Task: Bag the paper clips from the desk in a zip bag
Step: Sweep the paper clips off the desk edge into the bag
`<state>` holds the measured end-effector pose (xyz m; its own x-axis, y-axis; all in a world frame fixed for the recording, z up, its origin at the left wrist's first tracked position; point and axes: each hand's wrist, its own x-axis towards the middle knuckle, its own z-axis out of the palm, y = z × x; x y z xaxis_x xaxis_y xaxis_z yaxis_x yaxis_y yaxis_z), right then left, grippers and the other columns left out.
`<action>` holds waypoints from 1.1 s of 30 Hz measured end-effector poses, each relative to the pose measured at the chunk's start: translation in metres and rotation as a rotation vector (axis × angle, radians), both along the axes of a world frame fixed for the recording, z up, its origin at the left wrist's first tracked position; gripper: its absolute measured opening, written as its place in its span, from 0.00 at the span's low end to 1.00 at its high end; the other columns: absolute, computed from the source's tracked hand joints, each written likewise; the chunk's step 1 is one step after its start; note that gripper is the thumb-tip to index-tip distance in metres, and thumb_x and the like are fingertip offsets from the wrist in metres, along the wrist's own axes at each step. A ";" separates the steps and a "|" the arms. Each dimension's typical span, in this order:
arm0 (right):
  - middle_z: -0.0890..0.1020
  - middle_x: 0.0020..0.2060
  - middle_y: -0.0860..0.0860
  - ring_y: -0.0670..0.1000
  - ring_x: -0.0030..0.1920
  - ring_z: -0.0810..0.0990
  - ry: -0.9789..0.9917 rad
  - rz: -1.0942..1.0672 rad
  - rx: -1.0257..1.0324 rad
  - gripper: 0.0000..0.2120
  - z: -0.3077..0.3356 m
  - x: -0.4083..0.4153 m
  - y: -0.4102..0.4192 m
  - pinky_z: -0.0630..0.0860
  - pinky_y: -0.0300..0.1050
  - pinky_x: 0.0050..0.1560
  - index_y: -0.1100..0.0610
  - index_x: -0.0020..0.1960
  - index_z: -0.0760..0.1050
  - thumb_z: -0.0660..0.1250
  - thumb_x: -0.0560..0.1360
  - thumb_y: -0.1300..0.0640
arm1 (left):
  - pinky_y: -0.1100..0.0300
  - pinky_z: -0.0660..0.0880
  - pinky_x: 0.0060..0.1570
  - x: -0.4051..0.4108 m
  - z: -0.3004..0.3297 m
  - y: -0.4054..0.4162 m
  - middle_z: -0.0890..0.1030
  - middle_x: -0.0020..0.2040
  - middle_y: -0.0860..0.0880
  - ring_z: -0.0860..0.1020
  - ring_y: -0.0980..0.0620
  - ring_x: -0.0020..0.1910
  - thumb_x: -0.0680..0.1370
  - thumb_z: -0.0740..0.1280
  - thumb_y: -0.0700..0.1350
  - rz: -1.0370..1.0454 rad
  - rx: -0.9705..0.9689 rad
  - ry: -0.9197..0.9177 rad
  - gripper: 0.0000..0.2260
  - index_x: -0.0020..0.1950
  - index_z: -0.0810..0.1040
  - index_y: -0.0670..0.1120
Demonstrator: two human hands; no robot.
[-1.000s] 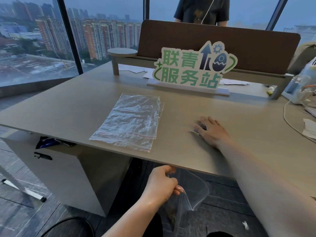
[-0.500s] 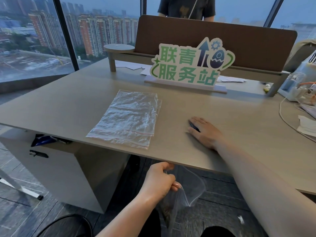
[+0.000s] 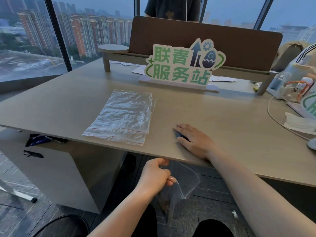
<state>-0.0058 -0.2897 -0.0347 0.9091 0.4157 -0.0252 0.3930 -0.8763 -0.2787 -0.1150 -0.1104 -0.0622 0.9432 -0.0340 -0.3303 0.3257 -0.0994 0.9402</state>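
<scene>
My left hand [image 3: 155,177] is below the desk's front edge, pinching the rim of a clear zip bag [image 3: 187,183] that hangs open; some dark small items sit in its bottom. My right hand [image 3: 196,141] lies palm down on the desk [image 3: 59,108], close to the front edge and just above the bag. Dark paper clips [image 3: 179,135] show under its fingers and thumb; most of them are hidden by the hand.
A stack of empty zip bags [image 3: 123,117] with red seal lines lies left of my right hand. A green-lettered sign [image 3: 183,65] stands behind. Cables, a mask and devices [image 3: 290,89] crowd the right side. A person stands beyond the brown divider [image 3: 239,43].
My right hand has slid over the desk toward the front edge, with the clips under it. My left hand keeps the bag open below the edge.
</scene>
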 end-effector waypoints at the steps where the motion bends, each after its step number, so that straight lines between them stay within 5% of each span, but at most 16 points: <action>1: 0.54 0.78 0.47 0.48 0.78 0.48 0.000 0.005 0.002 0.25 0.000 -0.004 0.001 0.44 0.42 0.75 0.47 0.78 0.54 0.52 0.82 0.45 | 0.59 0.80 0.36 0.000 0.001 0.000 0.74 0.60 0.48 0.84 0.51 0.32 0.74 0.60 0.29 0.004 0.000 0.003 0.21 0.67 0.71 0.39; 16: 0.51 0.78 0.45 0.45 0.77 0.44 -0.019 0.008 0.082 0.27 -0.004 -0.056 0.014 0.43 0.41 0.75 0.48 0.78 0.51 0.53 0.81 0.46 | 0.59 0.81 0.37 -0.005 0.004 -0.003 0.72 0.66 0.46 0.84 0.52 0.31 0.74 0.62 0.29 0.022 -0.006 -0.011 0.24 0.70 0.69 0.40; 23: 0.60 0.77 0.49 0.47 0.76 0.56 -0.097 -0.200 0.180 0.25 0.000 -0.073 -0.004 0.53 0.42 0.74 0.53 0.77 0.57 0.55 0.80 0.55 | 0.61 0.80 0.34 -0.006 0.003 -0.004 0.72 0.64 0.45 0.84 0.49 0.33 0.74 0.61 0.28 0.023 -0.023 -0.012 0.24 0.70 0.69 0.38; 33: 0.53 0.78 0.48 0.44 0.77 0.48 -0.145 -0.166 0.078 0.27 -0.012 -0.101 0.011 0.43 0.40 0.76 0.54 0.78 0.51 0.50 0.81 0.52 | 0.57 0.82 0.39 -0.010 0.007 -0.006 0.72 0.66 0.44 0.85 0.44 0.39 0.74 0.62 0.29 0.027 -0.032 -0.007 0.25 0.71 0.68 0.39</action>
